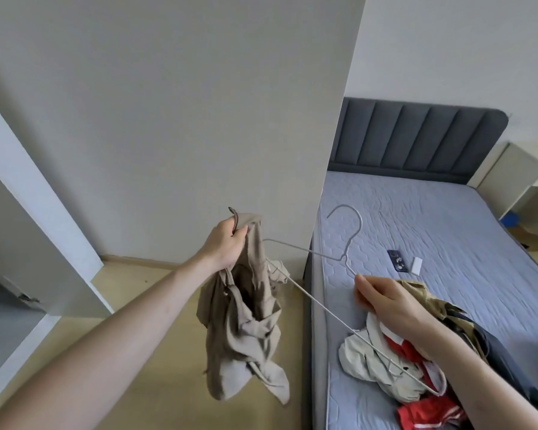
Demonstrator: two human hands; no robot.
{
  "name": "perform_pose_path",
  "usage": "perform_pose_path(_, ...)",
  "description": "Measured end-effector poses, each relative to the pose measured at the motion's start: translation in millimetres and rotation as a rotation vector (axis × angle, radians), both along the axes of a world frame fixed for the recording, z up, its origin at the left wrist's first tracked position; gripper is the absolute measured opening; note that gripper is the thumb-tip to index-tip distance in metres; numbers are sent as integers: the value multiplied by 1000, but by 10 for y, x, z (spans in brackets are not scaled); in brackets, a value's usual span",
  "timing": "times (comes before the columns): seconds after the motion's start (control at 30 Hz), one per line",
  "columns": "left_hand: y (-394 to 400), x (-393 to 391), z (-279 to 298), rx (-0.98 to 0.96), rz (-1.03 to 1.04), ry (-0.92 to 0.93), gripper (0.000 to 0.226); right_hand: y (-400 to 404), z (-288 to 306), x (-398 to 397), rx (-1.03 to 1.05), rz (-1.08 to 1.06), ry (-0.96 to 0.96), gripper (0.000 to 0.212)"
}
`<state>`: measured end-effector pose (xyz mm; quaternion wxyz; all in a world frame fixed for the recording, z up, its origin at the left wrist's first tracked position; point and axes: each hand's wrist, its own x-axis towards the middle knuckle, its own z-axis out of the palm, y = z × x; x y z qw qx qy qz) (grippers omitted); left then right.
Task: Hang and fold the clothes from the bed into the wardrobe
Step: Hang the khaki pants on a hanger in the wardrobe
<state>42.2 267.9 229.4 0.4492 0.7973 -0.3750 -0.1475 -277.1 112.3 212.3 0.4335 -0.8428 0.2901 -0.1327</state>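
Observation:
My left hand [227, 243] grips the top edge of a crumpled tan garment [249, 318], which hangs over the wooden floor beside the bed. My right hand [385, 301] pinches a thin white wire hanger [345, 240] by its right shoulder wire, just below the hook's neck. The hanger's left end pokes into the tan garment. Under my right forearm, a pile of clothes [382, 364] lies on the bed's near part: cream, red, tan and dark pieces. The wardrobe itself is hidden; only a pale open door panel [38, 212] shows at the left.
The bed's blue-grey mattress [432, 218] with a dark padded headboard [416, 141] fills the right side. A dark phone [397, 260] and a small white object [417, 264] lie on it. A wide white wall panel [184, 119] stands ahead. A pale nightstand [516, 178] sits at the far right.

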Motion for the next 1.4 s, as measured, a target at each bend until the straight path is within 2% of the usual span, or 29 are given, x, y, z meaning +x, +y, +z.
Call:
perform_pose_path(0.2,67,162,57,96,-13,-38,27,40,228,-28,44,88,86,58)
perform_pose_path(0.47,103,114,312,101,-89,-134,16,175,256,132,57,172,96,63)
perform_pose_path(0.63,158,-108,634,-2,-245,-110,25,355,130,343,-40,151,36,60)
perform_pose_path(0.77,179,-318,923,-104,-347,-109,22,490,-15,549,-161,76,-5,52)
perform_pose_path(0.9,226,-513,1101,-79,-470,-115,22,588,-89,670,-225,-20,-147,48)
perform_pose_path(1.03,257,-575,1100,84,-506,-260,29,636,-57,648,-207,-82,-368,55)
perform_pose_path(1.13,248,-574,1023,165,-532,-360,33,633,-3,586,-131,-139,-453,50)
perform_pose_path(1.2,219,-597,975,170,-607,-440,25,627,41,562,-120,-146,-468,52)
perform_pose_path(1.27,161,-603,931,149,-667,-590,19,624,77,552,-118,-148,-471,56)
perform_pose_path(1.4,43,-537,982,118,-602,-910,25,613,120,504,-101,-158,-513,59)
